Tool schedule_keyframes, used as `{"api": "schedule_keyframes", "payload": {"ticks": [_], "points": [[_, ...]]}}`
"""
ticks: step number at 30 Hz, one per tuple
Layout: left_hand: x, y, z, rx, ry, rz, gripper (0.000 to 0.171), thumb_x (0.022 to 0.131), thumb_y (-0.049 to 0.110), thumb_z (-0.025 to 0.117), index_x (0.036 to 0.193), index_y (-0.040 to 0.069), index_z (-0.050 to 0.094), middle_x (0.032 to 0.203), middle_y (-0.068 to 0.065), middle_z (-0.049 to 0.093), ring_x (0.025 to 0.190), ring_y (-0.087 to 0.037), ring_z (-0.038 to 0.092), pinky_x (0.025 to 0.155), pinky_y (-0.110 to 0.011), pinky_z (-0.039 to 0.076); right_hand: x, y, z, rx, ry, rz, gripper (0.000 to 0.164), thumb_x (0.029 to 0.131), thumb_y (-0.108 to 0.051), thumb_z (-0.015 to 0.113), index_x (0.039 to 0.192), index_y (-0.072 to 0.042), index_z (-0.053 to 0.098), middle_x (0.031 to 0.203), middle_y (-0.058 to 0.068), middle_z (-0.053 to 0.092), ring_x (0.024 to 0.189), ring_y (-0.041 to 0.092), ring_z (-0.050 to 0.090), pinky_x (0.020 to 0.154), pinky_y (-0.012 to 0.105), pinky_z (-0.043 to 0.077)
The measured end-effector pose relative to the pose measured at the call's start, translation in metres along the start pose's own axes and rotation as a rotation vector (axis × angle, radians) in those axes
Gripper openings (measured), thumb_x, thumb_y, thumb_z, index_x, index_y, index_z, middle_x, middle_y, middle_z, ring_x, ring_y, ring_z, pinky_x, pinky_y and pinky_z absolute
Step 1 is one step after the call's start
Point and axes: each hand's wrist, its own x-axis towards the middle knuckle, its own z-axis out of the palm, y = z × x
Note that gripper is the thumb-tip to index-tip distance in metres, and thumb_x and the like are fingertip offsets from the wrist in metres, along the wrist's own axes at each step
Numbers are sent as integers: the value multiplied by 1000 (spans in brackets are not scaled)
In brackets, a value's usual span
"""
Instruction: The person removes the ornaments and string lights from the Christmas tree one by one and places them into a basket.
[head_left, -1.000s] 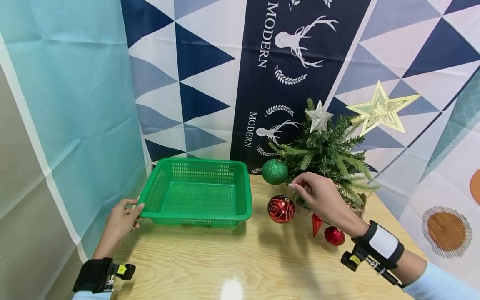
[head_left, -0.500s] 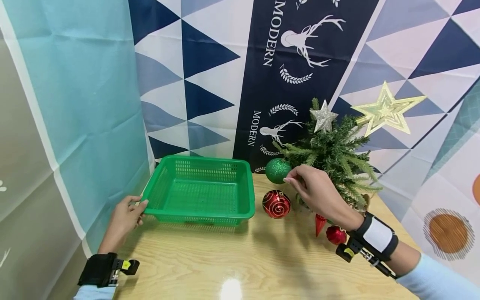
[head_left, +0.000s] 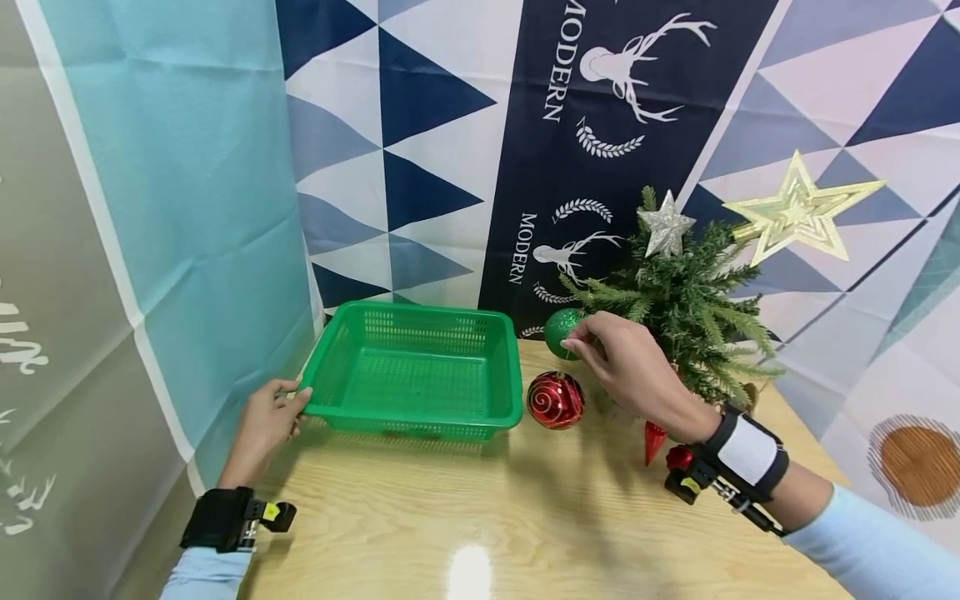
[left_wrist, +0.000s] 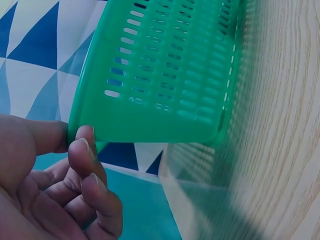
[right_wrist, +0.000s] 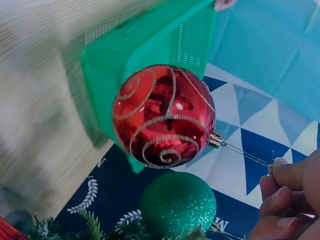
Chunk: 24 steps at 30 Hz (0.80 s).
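Observation:
A red Christmas ball (head_left: 555,400) with glittery swirls hangs by a thin loop from my right hand (head_left: 626,362), whose thumb and fingertips pinch the loop; the right wrist view shows this ball (right_wrist: 165,117) and loop closely. Beside it, a green glitter ball (right_wrist: 179,205) hangs at the tree's left side. My left hand (head_left: 270,417) grips the left front corner of the green plastic basket (head_left: 420,429). Seen from the left wrist, thumb and fingers pinch the basket's rim (left_wrist: 75,115). No objects show inside the basket.
A small artificial Christmas tree (head_left: 690,308) stands at the right, bearing a silver star (head_left: 665,223), a large gold star (head_left: 802,208), a red cone-shaped ornament (head_left: 654,442) and another red ornament (head_left: 678,457). Patterned cloth hangs behind the wooden table (head_left: 390,517).
The red ball has shifted left, away from the tree and towards the basket, with my right hand. My left hand stays on the basket corner. The head view has turned slightly left.

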Motion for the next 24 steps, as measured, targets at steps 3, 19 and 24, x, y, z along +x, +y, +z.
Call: {"api": "schedule_keyframes", "payload": {"ticks": [3,19,24], "points": [[-9,23,-4,-17,6,-25,69,102,59,53,152,11,43,101,-12,65,74,-26,63,56,-32,48,3,-1,2,-3,-6,3,8,99,-13,72,94,-7,73,85,-1,65,65,9,51,61,30,45],[-10,26,-1,21,27,-33,71,102,60,49,152,10,43,99,-11,67,69,-22,60,61,-38,48,15,-8,9,12,-28,25,7,100,-15,71,95,-11,74,89,-1,67,68,12,53,65,34,45],[11,-15,7,81,45,-23,74,99,68,43,154,18,41,102,-7,67,76,-27,62,62,-39,47,19,-10,11,19,-38,45,7,101,-16,71,96,-11,74,91,0,68,70,12,55,66,34,45]]}}
